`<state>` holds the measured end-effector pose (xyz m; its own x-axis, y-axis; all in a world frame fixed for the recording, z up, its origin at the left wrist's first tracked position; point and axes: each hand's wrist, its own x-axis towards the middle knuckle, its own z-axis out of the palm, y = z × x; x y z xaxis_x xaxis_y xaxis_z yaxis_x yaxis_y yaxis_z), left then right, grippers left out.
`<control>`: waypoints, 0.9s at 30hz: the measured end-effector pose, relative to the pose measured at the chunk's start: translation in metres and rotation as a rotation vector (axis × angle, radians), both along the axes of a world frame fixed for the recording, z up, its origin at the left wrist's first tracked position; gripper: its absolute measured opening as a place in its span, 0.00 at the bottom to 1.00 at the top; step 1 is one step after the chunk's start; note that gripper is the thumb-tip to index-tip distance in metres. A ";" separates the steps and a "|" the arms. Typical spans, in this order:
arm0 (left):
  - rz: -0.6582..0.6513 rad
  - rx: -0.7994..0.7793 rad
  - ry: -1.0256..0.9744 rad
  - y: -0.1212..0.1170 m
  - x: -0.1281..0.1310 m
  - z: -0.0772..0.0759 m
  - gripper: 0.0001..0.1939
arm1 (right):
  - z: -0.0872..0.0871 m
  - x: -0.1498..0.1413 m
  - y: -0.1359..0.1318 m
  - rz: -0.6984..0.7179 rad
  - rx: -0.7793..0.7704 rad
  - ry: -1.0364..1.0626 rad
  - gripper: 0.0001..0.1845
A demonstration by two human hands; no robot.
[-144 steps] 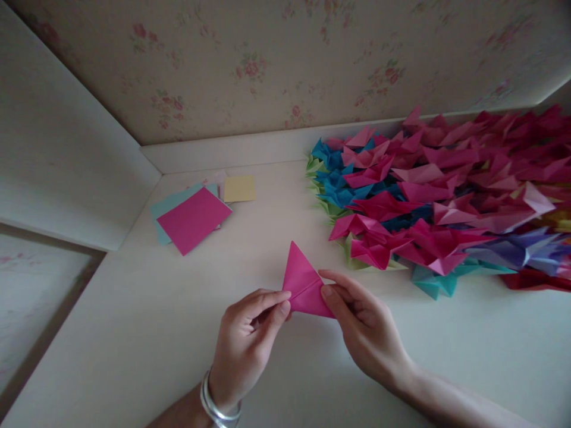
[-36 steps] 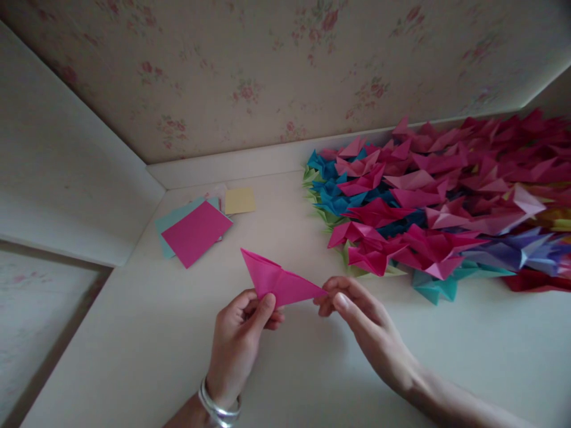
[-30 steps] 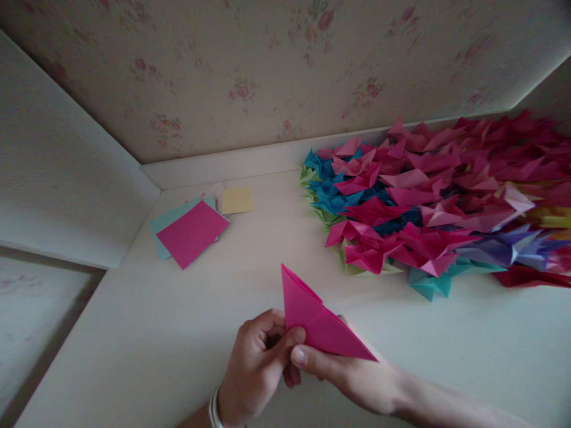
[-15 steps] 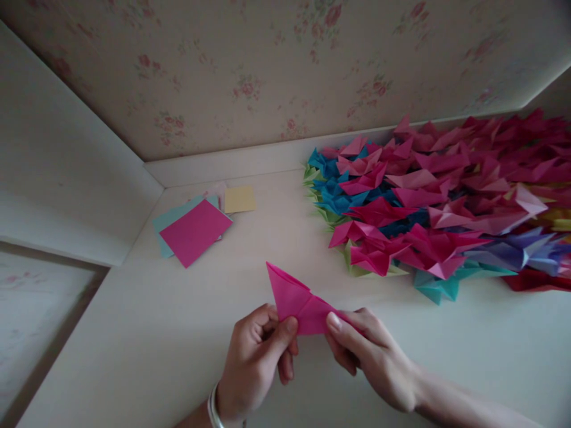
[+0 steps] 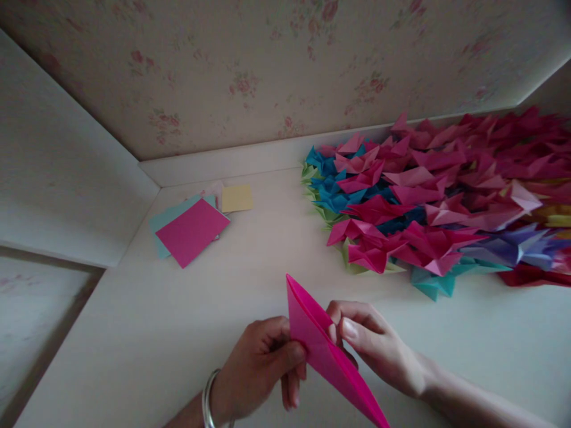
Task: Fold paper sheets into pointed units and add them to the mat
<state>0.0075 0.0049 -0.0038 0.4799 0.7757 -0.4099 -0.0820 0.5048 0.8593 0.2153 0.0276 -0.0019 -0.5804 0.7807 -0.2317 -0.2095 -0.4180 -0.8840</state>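
A folded bright pink origami paper (image 5: 321, 351) is held above the table, slanting from upper left to lower right. Its long upper edge gapes, and a pocket shows between its layers. My left hand (image 5: 263, 368), with silver bangles at the wrist, pinches the paper's left side, thumb in front and fingers behind. My right hand (image 5: 379, 345) is at the gaping edge with curled fingers; its fingertips touch the paper at the middle of that edge. The right thumb tip is just off the paper. Part of the right fingers is hidden behind the fold.
A large pile of folded paper pieces (image 5: 428, 196), mostly pink with blue, green, teal and purple, covers the right back of the white table (image 5: 134, 345). At the left lie a pink sheet (image 5: 194, 233), light teal paper (image 5: 169, 217) and a yellow square (image 5: 237, 198). Behind is a flowered wall (image 5: 250, 59).
The pink paper was laid flat in both hands; it now tilts steeply with its edge spread apart. My right hand has moved from the paper's right point to the middle of its upper edge.
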 end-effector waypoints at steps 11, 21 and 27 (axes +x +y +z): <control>-0.065 -0.027 0.032 -0.002 0.004 -0.004 0.26 | 0.000 0.002 -0.003 0.067 -0.032 -0.001 0.25; 0.050 0.072 0.113 -0.001 0.000 0.000 0.23 | 0.005 0.005 -0.003 -0.069 0.087 -0.133 0.22; 0.200 0.286 0.331 0.003 0.002 0.004 0.18 | -0.005 0.004 -0.008 -0.296 0.500 -0.356 0.08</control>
<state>0.0096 0.0080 -0.0001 0.1896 0.9434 -0.2723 0.1481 0.2466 0.9577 0.2191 0.0196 -0.0066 -0.2807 0.9579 0.0612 0.0878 0.0891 -0.9921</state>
